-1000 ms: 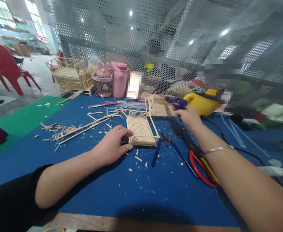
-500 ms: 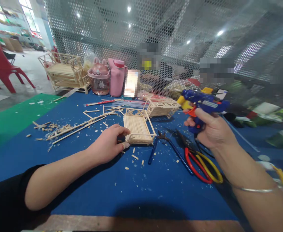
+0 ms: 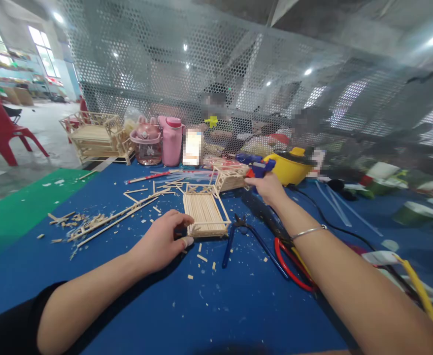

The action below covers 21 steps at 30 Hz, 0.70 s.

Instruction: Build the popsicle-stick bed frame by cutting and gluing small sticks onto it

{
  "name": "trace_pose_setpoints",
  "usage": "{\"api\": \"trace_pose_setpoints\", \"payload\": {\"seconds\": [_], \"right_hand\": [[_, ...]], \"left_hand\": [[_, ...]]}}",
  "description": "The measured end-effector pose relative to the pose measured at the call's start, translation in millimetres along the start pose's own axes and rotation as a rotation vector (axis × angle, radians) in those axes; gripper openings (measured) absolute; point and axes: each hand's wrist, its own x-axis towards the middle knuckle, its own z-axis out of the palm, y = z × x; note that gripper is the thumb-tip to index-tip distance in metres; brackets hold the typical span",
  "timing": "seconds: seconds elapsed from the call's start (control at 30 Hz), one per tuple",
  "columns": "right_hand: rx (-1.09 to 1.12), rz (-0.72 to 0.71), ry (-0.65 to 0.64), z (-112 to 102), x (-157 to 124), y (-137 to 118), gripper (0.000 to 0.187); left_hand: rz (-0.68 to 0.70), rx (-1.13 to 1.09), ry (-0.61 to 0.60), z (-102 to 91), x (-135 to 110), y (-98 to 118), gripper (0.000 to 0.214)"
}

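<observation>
My left hand rests on the blue table, its fingers pinching the near left corner of a flat frame of thin wooden sticks. My right hand reaches out to the far middle and grips a blue glue gun, held close to a second, smaller stick frame. A silver bangle sits on my right wrist.
Blue-handled pliers and red and yellow cables lie beside my right arm. Loose sticks and chips litter the left. Pink bottles, a finished stick model, a yellow pot and a mesh screen stand behind.
My right hand had lifted the glue gun toward me half a second ago; now it has carried it back out to the far stick frame. My left hand stays on the near frame.
</observation>
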Motion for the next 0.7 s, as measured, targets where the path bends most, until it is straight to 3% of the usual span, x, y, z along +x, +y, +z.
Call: {"api": "trace_pose_setpoints", "payload": {"seconds": [0.13, 0.2, 0.33, 0.4, 0.53, 0.7], "right_hand": [[0.054, -0.009, 0.056, -5, -3, -4, 0.013], [0.085, 0.016, -0.037, -15, -15, -5, 0.018], [0.111, 0.109, -0.357, -40, -49, -13, 0.021], [0.185, 0.172, -0.415, -48, -62, -19, 0.019], [0.451, 0.282, -0.336, -43, -74, -32, 0.024], [0.252, 0.221, -0.289, -15, -65, -29, 0.024]], "left_hand": [[0.015, -0.002, 0.016, 0.2, 0, -2, 0.03], [0.022, -0.005, 0.018, 0.5, 0, -3, 0.029], [0.027, 0.0, 0.009, 0.4, 0, -3, 0.03], [0.02, 0.009, 0.002, 0.0, 0, -2, 0.03], [0.005, 0.013, -0.008, -0.5, 0, 1, 0.03], [0.006, 0.024, -0.005, -0.9, 0, 1, 0.031]]}}
